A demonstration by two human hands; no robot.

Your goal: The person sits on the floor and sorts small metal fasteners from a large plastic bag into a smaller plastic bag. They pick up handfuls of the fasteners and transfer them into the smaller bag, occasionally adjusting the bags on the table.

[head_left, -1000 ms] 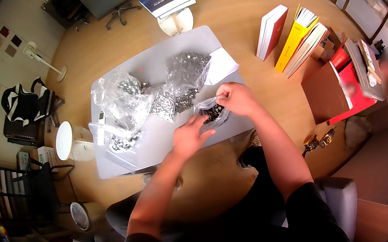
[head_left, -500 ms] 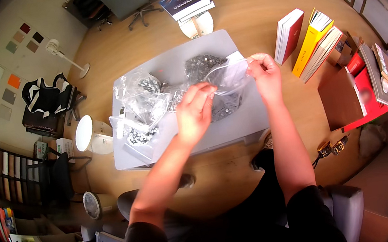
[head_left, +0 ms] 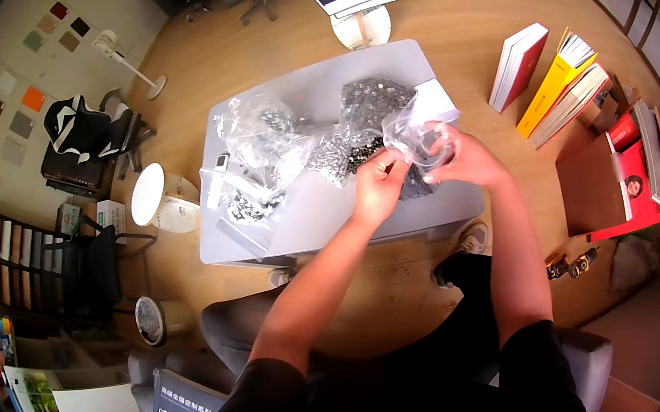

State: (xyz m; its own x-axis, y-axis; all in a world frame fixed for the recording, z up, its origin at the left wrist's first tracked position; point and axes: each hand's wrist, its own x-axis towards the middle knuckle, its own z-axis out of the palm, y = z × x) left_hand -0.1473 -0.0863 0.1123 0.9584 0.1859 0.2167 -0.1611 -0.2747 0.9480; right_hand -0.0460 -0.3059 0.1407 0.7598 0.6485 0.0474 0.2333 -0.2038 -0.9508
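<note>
Over the right half of the grey table point(head_left: 308, 230), both hands are at a clear plastic bag point(head_left: 404, 125) that looks empty. My left hand point(head_left: 380, 188) pinches its near left edge between thumb and fingers. Curved around the other side of the bag is my right hand point(head_left: 470, 158), its thumb and fingers gripping the crumpled film. Beyond and below the hands lie bags of small dark parts point(head_left: 373, 99), partly covered by the hands and film. To the left sits a large clear bag point(head_left: 263, 144) with small metallic parts, beside another heap of black-and-white pieces point(head_left: 253, 208).
A white box point(head_left: 434, 100) lies at the table's right edge. Thick books point(head_left: 519, 68) stand on the floor at the right, near a brown box point(head_left: 594, 184). Further books lie on a round stool point(head_left: 362, 28) past the table. A white round stool point(head_left: 149, 195) stands left.
The bag, earlier stretched flat between my hands, is now bunched up. My hands have come closer together, the right one moving lower and curling around the film. The view has shifted.
</note>
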